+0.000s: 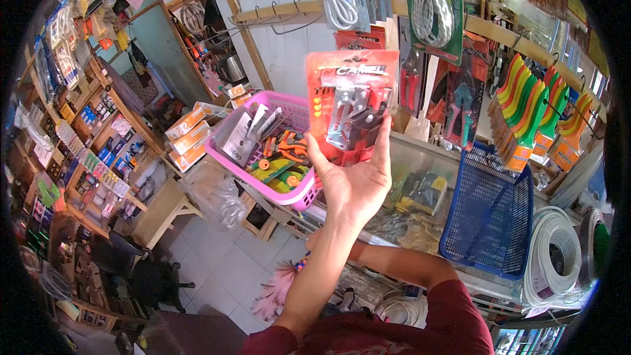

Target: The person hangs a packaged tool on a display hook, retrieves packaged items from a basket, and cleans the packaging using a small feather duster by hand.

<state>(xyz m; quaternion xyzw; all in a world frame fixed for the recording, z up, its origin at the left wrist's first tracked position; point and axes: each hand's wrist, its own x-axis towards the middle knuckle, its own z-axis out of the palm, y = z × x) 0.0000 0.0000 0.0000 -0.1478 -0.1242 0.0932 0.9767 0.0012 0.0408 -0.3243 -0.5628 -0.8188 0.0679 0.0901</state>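
My left hand [358, 187] is raised in the middle of the view, palm towards me. Its thumb and fingers grip the sides of a red carded blister pack [319, 102] lettered CAMEL. Metal and black hardware shows under the clear plastic; its exact kind is unclear. My right hand [313, 240] is mostly hidden behind my left forearm. From it hangs a feather duster [273, 292] with pink feathers and a beaded, colourful handle. Left of the pack, a pink plastic basket [302, 197] holds orange-and-black handled tools and packaged items.
A blue plastic basket [486, 223] leans on the glass counter [420, 151] at right, beside coiled white cable [553, 256]. Paint brushes [526, 105] and packaged cords [430, 6] hang above. Orange-and-white boxes [187, 131] are stacked left of the pink basket. Stocked shelves [108, 151] line the left.
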